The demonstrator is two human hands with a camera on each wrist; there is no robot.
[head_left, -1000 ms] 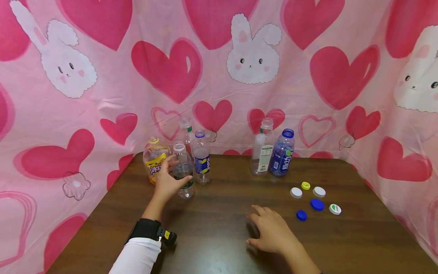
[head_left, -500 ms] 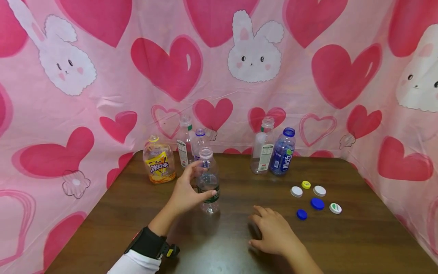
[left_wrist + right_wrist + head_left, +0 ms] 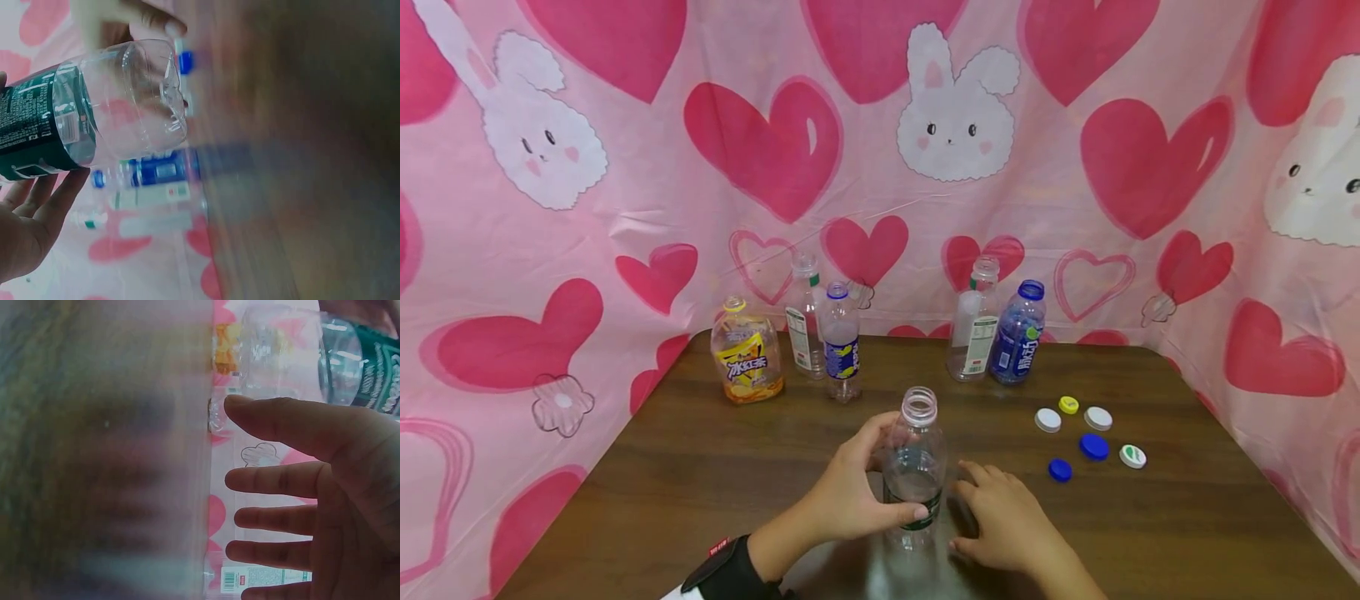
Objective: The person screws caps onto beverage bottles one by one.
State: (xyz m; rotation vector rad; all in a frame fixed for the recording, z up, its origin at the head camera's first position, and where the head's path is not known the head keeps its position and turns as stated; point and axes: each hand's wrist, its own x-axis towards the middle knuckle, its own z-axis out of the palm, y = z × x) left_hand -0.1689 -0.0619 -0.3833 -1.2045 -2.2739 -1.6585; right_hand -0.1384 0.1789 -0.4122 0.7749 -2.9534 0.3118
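My left hand (image 3: pixel 850 492) grips a clear uncapped plastic bottle (image 3: pixel 917 467) with a dark green label, thumb across its front and fingers behind it. The bottle stands upright, close in front of me. In the left wrist view the bottle's clear base (image 3: pixel 140 103) shows, lying sideways in that picture. Just right of the bottle is my right hand (image 3: pixel 1003 517), fingers spread and holding nothing. Its straight fingers (image 3: pixel 275 519) show in the right wrist view, with the bottle's green label (image 3: pixel 378 372) beyond the thumb.
At the back left stand an iced-tea bottle (image 3: pixel 747 362), a clear bottle (image 3: pixel 803 325) and a blue-labelled bottle (image 3: pixel 842 354). Back right are another clear bottle (image 3: pixel 976 333) and a blue bottle (image 3: pixel 1018 337). Several loose caps, including a blue cap (image 3: pixel 1094 447), lie on the right.
My left hand has brought the green-labelled bottle from the group at the back left toward me and rightward, beside my right hand. The right hand has barely moved.
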